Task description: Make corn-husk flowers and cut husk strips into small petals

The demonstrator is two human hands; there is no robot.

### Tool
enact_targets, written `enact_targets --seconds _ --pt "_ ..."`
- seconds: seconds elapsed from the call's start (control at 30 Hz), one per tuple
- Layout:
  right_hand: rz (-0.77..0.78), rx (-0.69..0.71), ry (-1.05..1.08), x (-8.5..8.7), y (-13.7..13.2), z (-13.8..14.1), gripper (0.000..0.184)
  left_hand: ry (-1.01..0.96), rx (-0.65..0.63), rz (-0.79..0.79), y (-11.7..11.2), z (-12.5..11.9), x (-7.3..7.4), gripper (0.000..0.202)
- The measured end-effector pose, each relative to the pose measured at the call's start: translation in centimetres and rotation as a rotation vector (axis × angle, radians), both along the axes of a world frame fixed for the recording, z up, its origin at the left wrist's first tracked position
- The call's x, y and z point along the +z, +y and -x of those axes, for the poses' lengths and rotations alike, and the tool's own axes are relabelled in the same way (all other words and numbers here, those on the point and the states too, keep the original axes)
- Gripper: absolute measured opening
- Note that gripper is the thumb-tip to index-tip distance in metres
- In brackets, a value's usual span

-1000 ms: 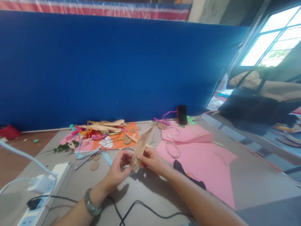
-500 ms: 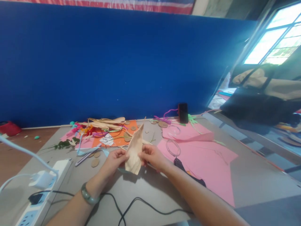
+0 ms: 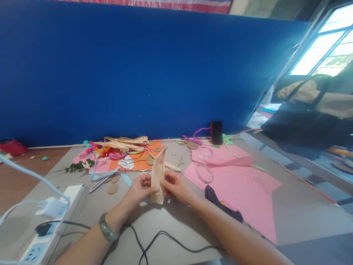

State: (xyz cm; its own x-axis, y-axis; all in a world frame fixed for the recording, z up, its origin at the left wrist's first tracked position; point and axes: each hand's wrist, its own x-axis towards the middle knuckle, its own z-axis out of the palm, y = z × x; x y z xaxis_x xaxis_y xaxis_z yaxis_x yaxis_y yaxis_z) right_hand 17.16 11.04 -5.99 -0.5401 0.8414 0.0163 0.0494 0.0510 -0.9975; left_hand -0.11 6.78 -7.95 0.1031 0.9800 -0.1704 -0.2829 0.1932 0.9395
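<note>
1. Your left grip (image 3: 139, 190) pinches the lower left side of the pale strip (image 3: 158, 172), upright between both hands; press lightly, as it may crease.
2. Your right grip (image 3: 179, 187) pinches its right edge; match pressures to avoid twisting.
3. Beyond the left grip, a white scrap (image 3: 126, 162) carries marks too small to read; beyond the right, the phone (image 3: 216, 133) shows no legible brand.

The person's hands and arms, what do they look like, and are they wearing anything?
The left hand and right hand have no gloves, and no sleeves show. A thick, rounded, grey-green bangle circles the left wrist; the right wrist has nothing on it.
</note>
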Motion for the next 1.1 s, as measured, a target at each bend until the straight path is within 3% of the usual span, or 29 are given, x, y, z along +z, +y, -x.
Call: enact_targets --seconds 0.13,0.33,0.47,0.7,0.83,1.1 --pt "0.027 0.044 0.000 0.0 0.1 -0.2 0.019 -0.010 -0.009 0.019 0.0 0.1 -0.3 0.039" --pt "0.076 0.075 -0.009 -0.1 1.0 -0.8 0.018 0.062 0.001 0.056 0.2 1.5 0.9 0.030" --pt "0.086 0.024 -0.026 -0.5 1.2 -0.9 0.024 0.047 -0.033 0.012 0.2 1.4 1.0 0.034" --pt "0.093 -0.039 0.006 -0.9 0.7 -0.5 0.030 -0.018 -0.017 -0.015 0.2 0.2 -0.8 0.044" --pt "0.127 -0.023 0.021 -0.6 0.1 -0.1 0.031 -0.028 -0.077 -0.047 0.1 0.0 -1.5 0.058" --pt "0.140 0.003 0.024 -0.6 0.0 0.2 0.037 -0.124 -0.200 0.011 -0.5 0.1 -0.2 0.036"
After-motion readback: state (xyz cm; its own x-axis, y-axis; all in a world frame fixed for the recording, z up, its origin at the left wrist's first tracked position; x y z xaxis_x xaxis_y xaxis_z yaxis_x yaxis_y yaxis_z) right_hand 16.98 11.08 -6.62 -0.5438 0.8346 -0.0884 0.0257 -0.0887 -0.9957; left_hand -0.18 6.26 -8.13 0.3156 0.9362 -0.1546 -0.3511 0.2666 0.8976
